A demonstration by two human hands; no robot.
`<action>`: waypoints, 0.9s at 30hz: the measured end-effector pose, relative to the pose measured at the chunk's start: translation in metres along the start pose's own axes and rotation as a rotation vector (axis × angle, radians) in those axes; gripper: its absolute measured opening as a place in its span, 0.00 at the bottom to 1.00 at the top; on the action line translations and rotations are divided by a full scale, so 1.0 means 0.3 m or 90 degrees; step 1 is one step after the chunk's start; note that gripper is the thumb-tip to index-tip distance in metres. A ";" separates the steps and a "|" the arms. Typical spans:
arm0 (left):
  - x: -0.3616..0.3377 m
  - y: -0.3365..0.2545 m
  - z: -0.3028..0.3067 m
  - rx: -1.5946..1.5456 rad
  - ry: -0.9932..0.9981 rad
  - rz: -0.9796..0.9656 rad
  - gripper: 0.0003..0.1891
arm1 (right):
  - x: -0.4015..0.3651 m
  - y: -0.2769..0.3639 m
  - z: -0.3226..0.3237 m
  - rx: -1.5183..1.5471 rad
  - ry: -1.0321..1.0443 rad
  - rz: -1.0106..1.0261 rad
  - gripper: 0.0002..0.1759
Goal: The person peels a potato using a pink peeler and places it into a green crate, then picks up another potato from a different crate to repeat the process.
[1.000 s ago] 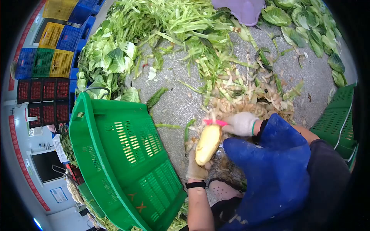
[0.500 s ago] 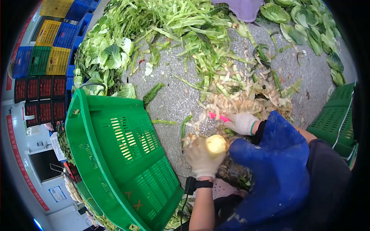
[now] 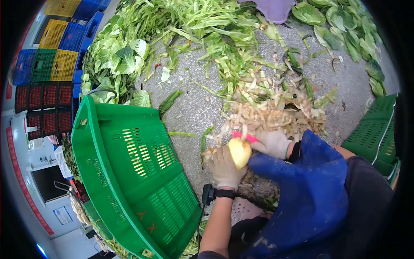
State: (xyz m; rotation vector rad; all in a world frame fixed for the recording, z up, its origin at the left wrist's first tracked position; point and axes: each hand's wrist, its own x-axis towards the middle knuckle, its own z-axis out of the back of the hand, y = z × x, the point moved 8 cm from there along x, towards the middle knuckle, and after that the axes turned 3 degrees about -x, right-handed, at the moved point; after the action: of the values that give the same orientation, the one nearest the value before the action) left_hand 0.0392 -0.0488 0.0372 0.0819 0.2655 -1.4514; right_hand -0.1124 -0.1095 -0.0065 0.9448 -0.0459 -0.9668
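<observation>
My left hand (image 3: 224, 169), in a pale work glove, is closed around a mostly peeled, yellowish potato (image 3: 240, 153). My right hand (image 3: 271, 143), gloved too, grips a pink peeler (image 3: 245, 137), slightly blurred, whose head lies against the top of the potato. Below and beyond both hands, peel scraps (image 3: 276, 110) are strewn over the grey floor. A blue apron (image 3: 308, 185) covers my lap and rises close beside my right hand.
A large green crate (image 3: 142, 172) stands tilted at my left, another green crate (image 3: 375, 134) at the right. Leafy trimmings (image 3: 185, 21) and cabbage leaves (image 3: 345, 26) pile up ahead, around a purple container (image 3: 274, 8). Stacked coloured crates (image 3: 54, 34) line the far left.
My left hand has raised the potato a little forward and turned it. The peeler, formerly apart from the potato, now meets its top, and my right hand has shifted slightly down.
</observation>
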 end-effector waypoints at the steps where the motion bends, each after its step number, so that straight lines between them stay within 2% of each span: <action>1: 0.008 0.016 -0.013 0.000 -0.002 0.003 0.44 | -0.020 0.055 0.007 -0.031 0.020 0.070 0.21; 2: 0.021 0.029 -0.023 0.006 -0.017 0.000 0.44 | -0.032 0.102 0.002 -0.138 0.106 0.069 0.19; 5: 0.042 0.031 -0.001 0.000 -0.065 -0.005 0.44 | -0.020 0.026 -0.016 -0.144 0.112 0.000 0.16; 7: 0.039 0.031 -0.012 -0.001 0.075 0.039 0.44 | -0.029 0.032 -0.030 -0.114 0.081 0.010 0.15; 8: 0.046 0.028 -0.025 -0.006 0.071 0.035 0.44 | -0.030 0.029 -0.017 -0.090 0.050 0.021 0.14; 10: 0.048 0.044 -0.044 -0.051 0.049 0.042 0.46 | -0.002 -0.011 -0.035 -0.080 0.074 0.007 0.15; 13: 0.033 0.041 -0.044 0.002 0.007 0.064 0.49 | -0.008 -0.016 -0.041 -0.059 0.091 -0.013 0.16; 17: 0.026 0.037 -0.036 -0.003 0.033 0.065 0.48 | -0.042 0.047 0.027 -0.051 0.128 -0.038 0.18; 18: 0.024 0.031 -0.029 -0.008 0.026 0.060 0.51 | -0.039 0.046 0.024 -0.050 0.128 -0.035 0.18; 19: 0.025 0.025 -0.023 -0.013 0.018 0.053 0.54 | -0.035 0.038 0.016 -0.061 0.133 -0.029 0.18; 24: 0.025 0.024 -0.032 -0.013 0.008 0.065 0.54 | -0.001 -0.029 -0.019 -0.056 0.120 -0.006 0.20; 26: 0.021 0.024 -0.025 0.001 -0.008 0.058 0.54 | 0.028 -0.197 -0.012 0.122 0.149 -0.270 0.22; 27: 0.038 0.030 -0.019 -0.006 0.003 0.065 0.53 | 0.048 -0.176 0.036 0.120 0.142 -0.265 0.22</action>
State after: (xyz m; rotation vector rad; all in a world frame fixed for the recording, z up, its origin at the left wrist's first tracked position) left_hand 0.0484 -0.0576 0.0283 0.0895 0.2684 -1.3480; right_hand -0.1442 -0.1386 -0.0421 1.2627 0.2618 -1.2475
